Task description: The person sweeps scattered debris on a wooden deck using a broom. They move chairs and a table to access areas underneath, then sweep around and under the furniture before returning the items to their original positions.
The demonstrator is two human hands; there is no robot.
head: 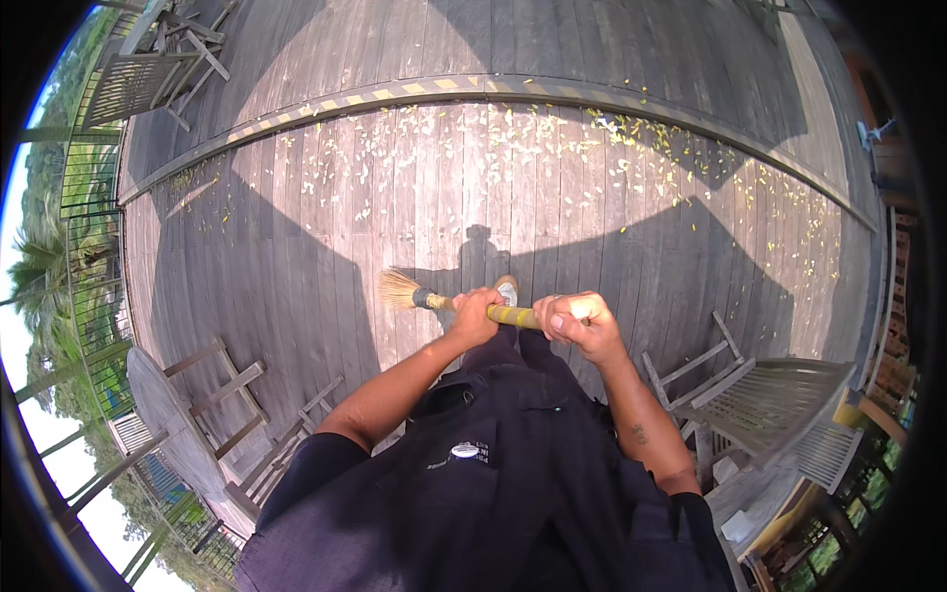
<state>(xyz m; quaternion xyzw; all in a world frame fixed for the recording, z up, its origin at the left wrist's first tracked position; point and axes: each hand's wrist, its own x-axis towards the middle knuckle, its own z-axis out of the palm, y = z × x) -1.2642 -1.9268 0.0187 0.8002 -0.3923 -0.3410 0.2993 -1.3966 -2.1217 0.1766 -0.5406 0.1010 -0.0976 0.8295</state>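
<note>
A broom with a yellow-banded handle (513, 316) lies across the view in front of my body, its straw bristles (399, 288) pointing left over the wooden deck. My left hand (475, 314) grips the handle near the dark binding above the bristles. Closed around its right part is my right hand (578, 322), a short way from the left. One shoe (507, 288) shows just beyond the handle. Small yellow and pale leaves (488, 159) lie scattered on the deck ahead, along a raised edge. Whether the bristles touch the boards I cannot tell.
A step edge with yellow striping (473, 85) curves across the deck ahead. Wooden chairs stand at right (769, 403) and upper left (140, 85). A round wooden table (174, 422) is at lower left, with chairs beside it. A metal railing (92, 296) runs along the left.
</note>
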